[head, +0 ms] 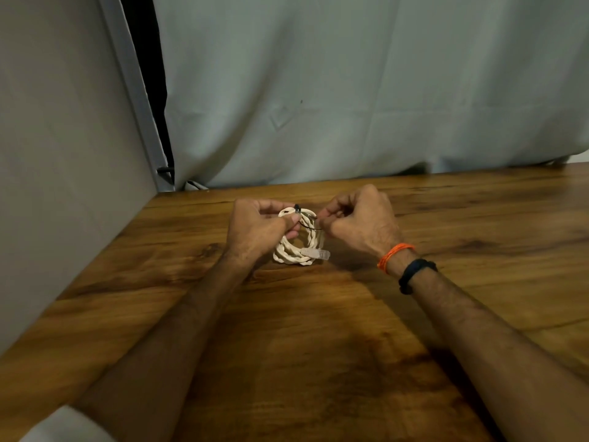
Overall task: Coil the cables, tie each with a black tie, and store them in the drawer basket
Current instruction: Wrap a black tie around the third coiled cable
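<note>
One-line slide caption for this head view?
Left hand holds a coiled white cable while right hand pulls the black tie over a wooden table.

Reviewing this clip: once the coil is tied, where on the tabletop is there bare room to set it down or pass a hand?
Bare wood lies right of the right hand toward the table edge, between the two forearms near the camera, and left of the left hand up to the grey panel. It is crowded only at the centre, where both hands hold the coiled white cable and black tie.
</note>
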